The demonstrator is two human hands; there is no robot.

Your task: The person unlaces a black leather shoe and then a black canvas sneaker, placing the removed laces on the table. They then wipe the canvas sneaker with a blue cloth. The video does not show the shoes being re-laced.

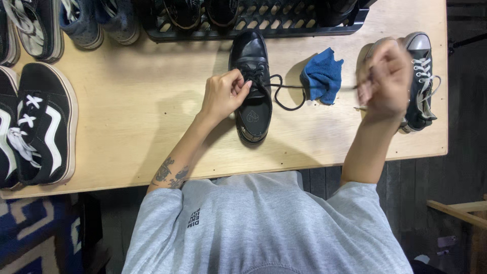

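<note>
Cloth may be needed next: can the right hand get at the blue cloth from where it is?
Probably yes: the right hand is raised just right of the blue cloth, with only bare table and a thin black lace between.

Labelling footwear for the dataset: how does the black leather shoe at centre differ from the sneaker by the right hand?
The black leather shoe is plain glossy black all over; the sneaker is dark with a grey toe cap and white laces. The leather shoe's black lace is loose, trailing toward the blue cloth, pinched by the left hand; the sneaker's laces look threaded. The right hand, blurred, partly covers the sneaker. Both lie toe-away on the wooden table.
</note>
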